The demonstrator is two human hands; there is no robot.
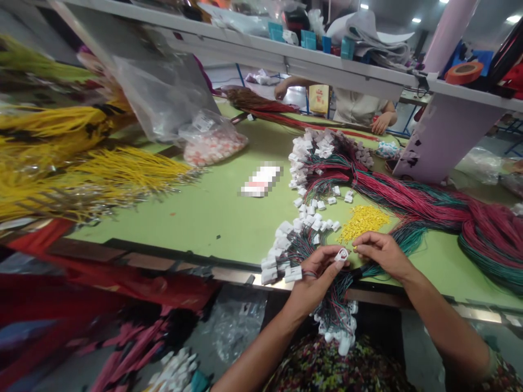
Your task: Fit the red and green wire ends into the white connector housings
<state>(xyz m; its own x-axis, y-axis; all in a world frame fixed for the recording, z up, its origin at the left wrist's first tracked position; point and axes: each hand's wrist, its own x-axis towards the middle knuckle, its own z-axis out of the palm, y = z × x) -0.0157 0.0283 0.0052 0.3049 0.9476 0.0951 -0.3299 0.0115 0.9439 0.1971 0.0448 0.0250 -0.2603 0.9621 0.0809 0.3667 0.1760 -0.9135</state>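
Between the thumb and fingers of my left hand [316,275] is a white connector [341,255], its open face turned up toward me. My right hand [382,251] is just to its right, pinching a tiny yellow piece [355,248] close to the connector. Behind my hands lies a pile of small yellow pieces [365,220]. White connectors on wires [281,247] spread out left of my left hand, and more wired connectors [341,326] hang over the table edge below it.
A thick bundle of red and green wires [425,198] crosses the right side of the green table [196,220]. Yellow wires [122,179] and a bag of orange-white parts [214,144] lie left. A shelf [261,41] runs overhead; another person's hand [382,124] shows beyond.
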